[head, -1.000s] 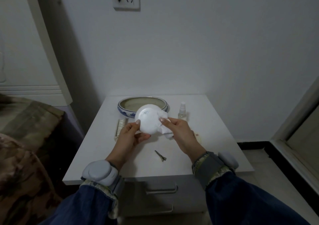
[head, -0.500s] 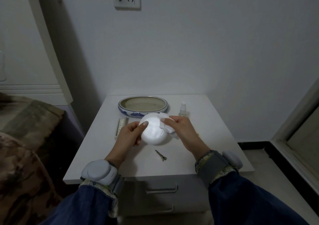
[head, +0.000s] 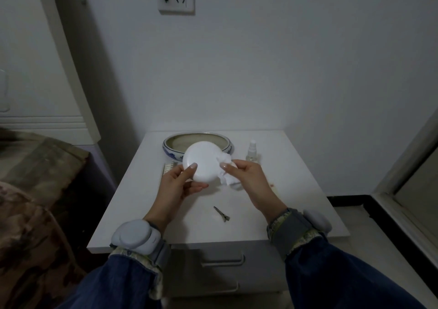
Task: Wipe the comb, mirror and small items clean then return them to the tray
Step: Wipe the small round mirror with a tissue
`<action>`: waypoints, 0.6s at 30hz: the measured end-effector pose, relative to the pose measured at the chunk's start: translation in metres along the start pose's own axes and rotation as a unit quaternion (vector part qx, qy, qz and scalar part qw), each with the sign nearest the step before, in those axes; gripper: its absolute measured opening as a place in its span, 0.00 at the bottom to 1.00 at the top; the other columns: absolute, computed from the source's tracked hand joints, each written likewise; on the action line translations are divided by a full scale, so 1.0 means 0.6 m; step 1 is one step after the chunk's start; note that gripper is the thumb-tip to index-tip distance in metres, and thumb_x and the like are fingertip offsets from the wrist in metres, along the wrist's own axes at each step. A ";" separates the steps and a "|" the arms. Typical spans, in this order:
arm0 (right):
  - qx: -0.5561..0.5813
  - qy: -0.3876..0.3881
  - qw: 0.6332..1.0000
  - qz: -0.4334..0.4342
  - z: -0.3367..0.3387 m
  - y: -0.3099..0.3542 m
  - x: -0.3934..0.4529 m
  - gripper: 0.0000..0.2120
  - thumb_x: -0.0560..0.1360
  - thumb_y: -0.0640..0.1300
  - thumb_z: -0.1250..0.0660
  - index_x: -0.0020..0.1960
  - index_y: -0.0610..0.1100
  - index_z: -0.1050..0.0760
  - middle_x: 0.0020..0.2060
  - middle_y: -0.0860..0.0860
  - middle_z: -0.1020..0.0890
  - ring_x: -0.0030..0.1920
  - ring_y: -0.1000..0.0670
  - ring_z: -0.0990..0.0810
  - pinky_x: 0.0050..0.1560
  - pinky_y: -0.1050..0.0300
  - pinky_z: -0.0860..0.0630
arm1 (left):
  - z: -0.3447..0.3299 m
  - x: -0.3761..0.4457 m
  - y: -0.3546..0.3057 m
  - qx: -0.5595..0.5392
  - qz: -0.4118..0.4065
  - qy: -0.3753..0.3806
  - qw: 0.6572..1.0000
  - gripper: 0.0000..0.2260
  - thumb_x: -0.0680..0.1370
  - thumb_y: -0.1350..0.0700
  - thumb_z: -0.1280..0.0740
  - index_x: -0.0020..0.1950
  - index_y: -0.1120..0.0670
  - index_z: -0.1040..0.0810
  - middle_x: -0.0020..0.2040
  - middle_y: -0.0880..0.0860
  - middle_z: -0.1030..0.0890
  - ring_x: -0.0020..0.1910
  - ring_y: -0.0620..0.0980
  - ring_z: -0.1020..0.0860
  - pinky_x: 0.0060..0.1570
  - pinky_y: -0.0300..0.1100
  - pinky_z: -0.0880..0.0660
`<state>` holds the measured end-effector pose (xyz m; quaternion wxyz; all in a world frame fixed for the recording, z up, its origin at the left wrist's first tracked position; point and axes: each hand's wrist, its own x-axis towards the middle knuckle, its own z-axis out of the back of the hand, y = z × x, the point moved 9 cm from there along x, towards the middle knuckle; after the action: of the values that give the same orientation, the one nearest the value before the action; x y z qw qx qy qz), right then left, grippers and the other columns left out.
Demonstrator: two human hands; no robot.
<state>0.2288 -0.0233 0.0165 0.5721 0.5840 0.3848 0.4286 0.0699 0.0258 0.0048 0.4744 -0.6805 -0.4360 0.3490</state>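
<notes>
The left hand [head: 176, 185] grips the round white compact mirror [head: 202, 161] by its lower-left rim, thumb on the face, holding it tilted above the white bench [head: 296, 190]. The right hand [head: 251, 178] pinches a crumpled white wipe [head: 227, 173] against the mirror's right edge. Behind the mirror stands the oval blue-and-white ceramic tray [head: 173, 146]. A pale ribbed comb [head: 168, 167] lies left of the hands, a small clear spray bottle [head: 252, 151] stands to the right, and a grey metal hair clip [head: 221, 213] lies nearer the front edge.
</notes>
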 end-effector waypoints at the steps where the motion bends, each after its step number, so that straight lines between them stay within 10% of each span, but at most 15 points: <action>1: 0.012 -0.011 1.000 0.000 0.004 0.001 0.001 0.04 0.73 0.40 0.31 0.43 0.38 0.21 0.27 0.53 0.22 0.28 0.59 0.26 0.30 0.69 0.32 | -0.002 0.001 -0.001 -0.003 -0.004 0.004 1.000 0.05 0.79 0.60 0.38 0.52 0.59 0.24 0.41 0.57 0.18 0.30 0.48 0.18 0.30 0.33 0.23; 5: 0.013 -0.103 0.993 0.047 0.031 0.011 0.001 0.12 0.72 0.39 0.29 0.54 0.46 0.21 0.42 0.44 0.16 0.41 0.49 0.18 0.43 0.57 0.22 | -0.005 0.004 -0.003 0.025 -0.025 0.019 0.999 0.05 0.79 0.62 0.38 0.51 0.59 0.23 0.35 0.53 0.18 0.29 0.46 0.20 0.28 0.33 0.26; 8: -0.110 -0.155 0.975 0.113 0.038 0.033 -0.001 0.10 0.74 0.42 0.32 0.55 0.45 0.20 0.46 0.49 0.22 0.50 0.51 0.26 0.51 0.69 0.32 | -0.017 0.001 0.002 0.071 -0.028 0.050 0.996 0.05 0.78 0.62 0.38 0.51 0.60 0.23 0.33 0.53 0.18 0.29 0.46 0.20 0.28 0.33 0.26; 13: -0.371 -0.077 0.879 0.290 -0.040 0.059 -0.026 0.14 0.75 0.50 0.38 0.58 0.51 0.21 0.42 0.50 0.28 0.46 0.50 0.33 0.47 0.55 0.34 | -0.027 -0.002 0.007 0.102 -0.031 0.084 0.991 0.07 0.78 0.61 0.38 0.52 0.60 0.22 0.37 0.56 0.17 0.31 0.47 0.20 0.31 0.34 0.24; 18: -0.293 -0.138 0.914 0.243 0.008 0.057 -0.004 0.12 0.74 0.39 0.33 0.56 0.47 0.20 0.41 0.52 0.29 0.48 0.50 0.33 0.52 0.54 0.32 | -0.025 -0.002 0.009 0.137 -0.032 0.087 0.986 0.08 0.77 0.60 0.36 0.54 0.60 0.21 0.35 0.57 0.19 0.30 0.46 0.21 0.32 0.34 0.25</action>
<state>0.2310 -0.0291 0.0508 0.6432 0.5189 0.0052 0.5629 0.0843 0.0187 0.0043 0.6099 -0.6230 -0.3626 0.3293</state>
